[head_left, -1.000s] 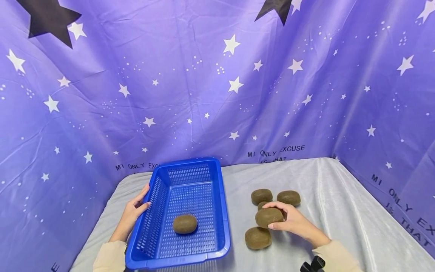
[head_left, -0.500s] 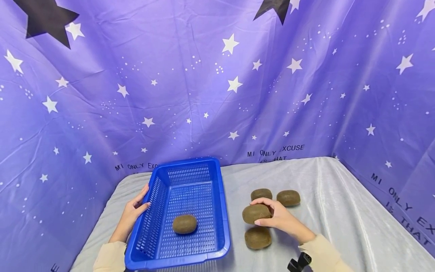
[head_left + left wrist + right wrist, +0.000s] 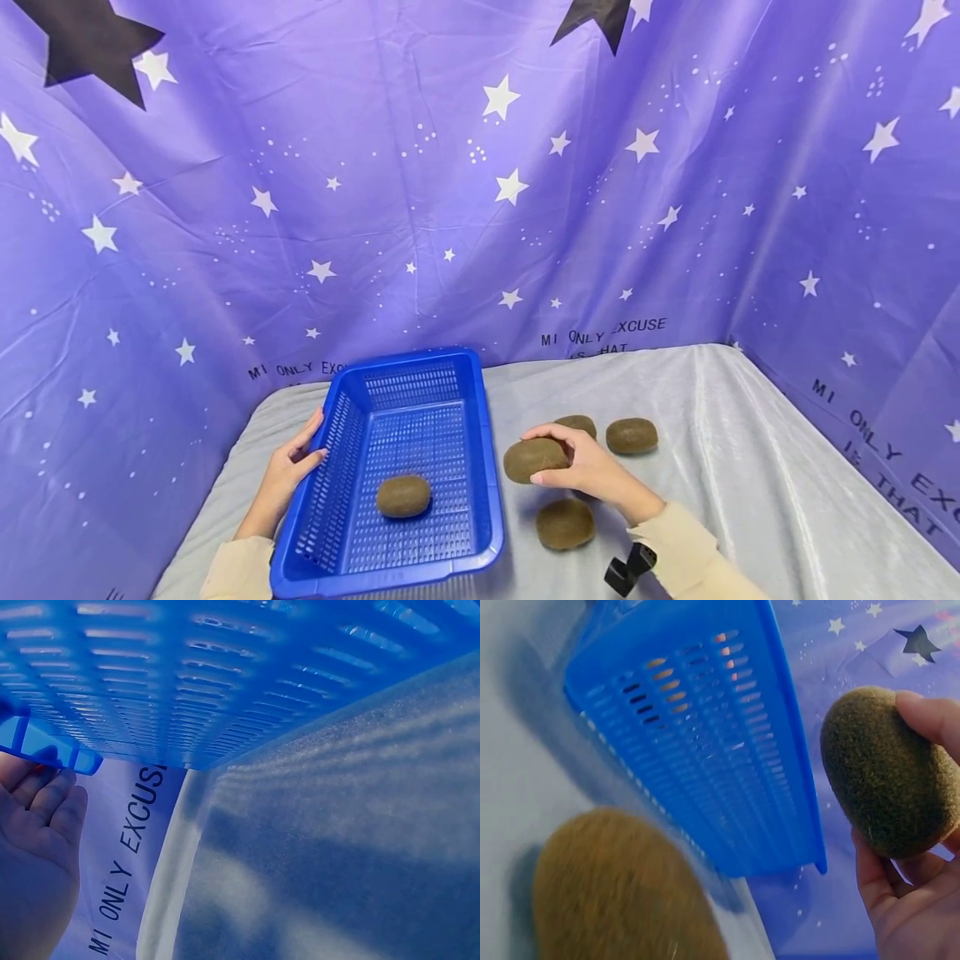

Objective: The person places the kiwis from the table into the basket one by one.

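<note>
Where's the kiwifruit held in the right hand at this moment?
In the head view, the held kiwifruit is in the right hand, just right of the blue plastic basket, up and left of the lowest loose kiwifruit.

Purple backdrop (image 3: 442,204) w/ wht stars (image 3: 512,187), blk lettering (image 3: 586,337); grey cloth (image 3: 712,467) below.

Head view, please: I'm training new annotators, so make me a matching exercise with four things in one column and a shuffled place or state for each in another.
Column one:
1. left hand
2. right hand
3. plastic basket
4. tablecloth

Column two:
A. blue, with one kiwifruit inside
B. grey, spread beneath the basket
C. gripping another kiwifruit outside the basket
D. touching the basket's left rim

Pairs: 1-D, 2-C, 3-A, 4-B
</note>
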Available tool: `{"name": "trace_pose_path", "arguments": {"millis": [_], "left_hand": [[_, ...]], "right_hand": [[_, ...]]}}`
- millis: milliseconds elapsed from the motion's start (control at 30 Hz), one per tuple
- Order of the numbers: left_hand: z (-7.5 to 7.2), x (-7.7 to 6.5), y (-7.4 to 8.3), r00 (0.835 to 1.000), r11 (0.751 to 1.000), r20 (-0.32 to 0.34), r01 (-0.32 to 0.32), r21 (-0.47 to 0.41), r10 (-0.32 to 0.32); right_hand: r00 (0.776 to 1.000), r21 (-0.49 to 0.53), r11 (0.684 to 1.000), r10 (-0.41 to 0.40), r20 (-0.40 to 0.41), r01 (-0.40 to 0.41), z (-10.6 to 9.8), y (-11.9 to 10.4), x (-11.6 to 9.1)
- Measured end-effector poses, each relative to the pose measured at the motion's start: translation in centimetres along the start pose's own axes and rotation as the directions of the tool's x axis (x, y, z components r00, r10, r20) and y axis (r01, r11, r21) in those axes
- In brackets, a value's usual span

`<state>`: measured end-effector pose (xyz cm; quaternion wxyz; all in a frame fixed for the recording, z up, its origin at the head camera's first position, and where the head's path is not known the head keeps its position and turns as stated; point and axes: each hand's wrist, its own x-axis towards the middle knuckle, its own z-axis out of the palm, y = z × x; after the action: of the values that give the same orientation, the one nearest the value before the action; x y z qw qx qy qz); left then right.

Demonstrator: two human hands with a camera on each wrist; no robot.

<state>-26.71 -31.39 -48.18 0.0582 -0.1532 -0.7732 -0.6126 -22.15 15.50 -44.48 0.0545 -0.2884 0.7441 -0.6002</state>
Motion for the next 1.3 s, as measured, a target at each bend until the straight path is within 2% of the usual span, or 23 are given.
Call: {"name": "trace_pose_path", "arguments": {"millis": [233,467,800,1067,1300], "left_hand": [[0.1,0.0,0.0,1.000,1.000,-0.003,0.004,-0.006,-0.004],[0.1,0.1,0.1,1.000,0.999,-0.008,-0.025,-0.034,0.025],[0.0,0.1,0.0,1.000,1.000,0.001,-0.019,-0.020,0.019],[0.1,0.1,-0.1,1.000,0.999,0.003,-0.030,-0.040,0.031],[0.0,0.1,-0.3,1.000,1.000,-0.005,-0.019,0.012,0.019]], "right_hand": [[1.000,-0.011,1.000,0.016,0.004,-0.016,1.4,-1.2,1.4],[1.000,-0.029,0.999,0.023,0.009,-0.023,2.7,-1.9,2.7],[1.000,-0.086,0.996,-0.008,-0.002,0.008,4.6,-1.7,4.2],[1.000,-0.086,0.996,0.021,-0.004,-0.021,5.2,-1.7,4.8],[1.000,-0.110,0.994,0.027,-0.011,-0.028,5.7,-1.7,5.5]]}}
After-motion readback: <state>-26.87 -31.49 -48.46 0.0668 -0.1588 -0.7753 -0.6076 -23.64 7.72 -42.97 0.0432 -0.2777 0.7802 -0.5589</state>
